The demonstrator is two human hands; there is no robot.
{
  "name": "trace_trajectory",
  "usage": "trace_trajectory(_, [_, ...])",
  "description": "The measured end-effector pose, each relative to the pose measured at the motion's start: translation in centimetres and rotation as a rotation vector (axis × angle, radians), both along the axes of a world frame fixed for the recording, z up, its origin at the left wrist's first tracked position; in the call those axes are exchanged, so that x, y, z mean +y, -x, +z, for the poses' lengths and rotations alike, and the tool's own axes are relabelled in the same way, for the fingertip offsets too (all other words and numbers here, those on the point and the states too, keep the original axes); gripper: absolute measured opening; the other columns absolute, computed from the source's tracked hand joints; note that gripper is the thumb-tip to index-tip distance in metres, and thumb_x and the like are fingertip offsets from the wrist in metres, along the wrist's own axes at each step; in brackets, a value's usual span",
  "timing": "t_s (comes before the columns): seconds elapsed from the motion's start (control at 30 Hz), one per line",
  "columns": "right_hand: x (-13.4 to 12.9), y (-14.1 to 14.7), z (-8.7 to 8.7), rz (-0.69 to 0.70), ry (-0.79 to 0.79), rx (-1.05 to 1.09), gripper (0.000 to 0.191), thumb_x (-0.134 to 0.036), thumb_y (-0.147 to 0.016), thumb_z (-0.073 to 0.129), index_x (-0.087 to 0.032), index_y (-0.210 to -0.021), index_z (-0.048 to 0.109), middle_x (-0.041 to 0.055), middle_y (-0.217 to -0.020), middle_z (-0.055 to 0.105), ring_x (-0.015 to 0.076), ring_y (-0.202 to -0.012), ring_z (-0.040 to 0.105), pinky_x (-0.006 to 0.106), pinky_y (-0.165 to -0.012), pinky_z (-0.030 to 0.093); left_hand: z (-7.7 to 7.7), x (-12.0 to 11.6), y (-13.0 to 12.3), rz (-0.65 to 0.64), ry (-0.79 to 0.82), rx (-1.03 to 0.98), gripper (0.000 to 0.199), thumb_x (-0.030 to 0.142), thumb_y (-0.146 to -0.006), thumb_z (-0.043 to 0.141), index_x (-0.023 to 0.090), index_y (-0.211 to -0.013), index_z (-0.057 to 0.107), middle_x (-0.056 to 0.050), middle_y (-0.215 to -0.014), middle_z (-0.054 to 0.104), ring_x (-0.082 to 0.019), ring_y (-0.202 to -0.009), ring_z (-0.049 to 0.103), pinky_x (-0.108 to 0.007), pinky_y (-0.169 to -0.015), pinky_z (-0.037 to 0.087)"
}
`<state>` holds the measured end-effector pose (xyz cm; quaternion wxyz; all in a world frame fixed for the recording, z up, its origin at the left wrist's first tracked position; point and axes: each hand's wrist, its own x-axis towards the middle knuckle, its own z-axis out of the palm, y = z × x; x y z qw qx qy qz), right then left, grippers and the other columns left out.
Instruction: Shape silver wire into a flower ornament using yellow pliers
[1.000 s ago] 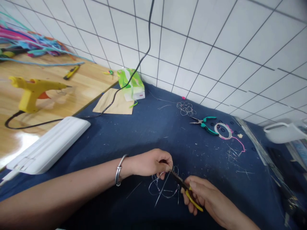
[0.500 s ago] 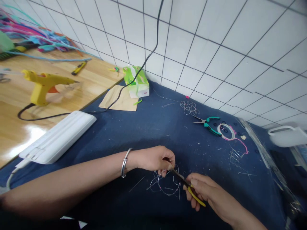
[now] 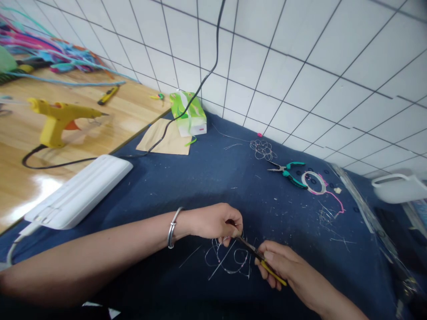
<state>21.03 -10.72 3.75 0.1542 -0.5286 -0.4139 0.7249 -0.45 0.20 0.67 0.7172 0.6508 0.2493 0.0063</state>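
Left hand point(image 3: 216, 221): wire loops point(image 3: 230, 271) pinched by fingers over blue tabletop point(image 3: 200, 178) | Right hand point(image 3: 282, 262): yellow-handled pliers point(image 3: 273, 273) enclosed by fingers, jaws beside the pinch | Technique: wire should be steadied close to the jaws.

On your L wrist, next to your L hand point(image 3: 216, 221), you wear 1 thin bracelet point(image 3: 171, 232), silver col., rounded & shiny, w/ a small raised detail. Your R hand point(image 3: 280, 262) is bare, incl. the R forearm point(image 3: 323, 295). Whether the dark area point(image 3: 20, 312) below is your clothing, I can't tell.
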Motion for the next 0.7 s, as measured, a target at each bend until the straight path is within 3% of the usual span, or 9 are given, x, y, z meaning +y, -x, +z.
trace_trajectory(0.7, [0.0,0.07,-0.04,0.099,-0.084,-0.118,0.028,-0.041,-0.088,0.039,-0.017,-0.084,0.052,-0.0026,-0.067,0.048,0.0067,-0.054,0.04,0.019,-0.048,0.028,0.1,-0.12,-0.03,-0.011,-0.049,0.023,0.011,0.015,-0.077,0.046,0.015,-0.076,0.057,0.001,-0.055,0.055,-0.011,-0.054,0.056,-0.02,-0.051,0.043])
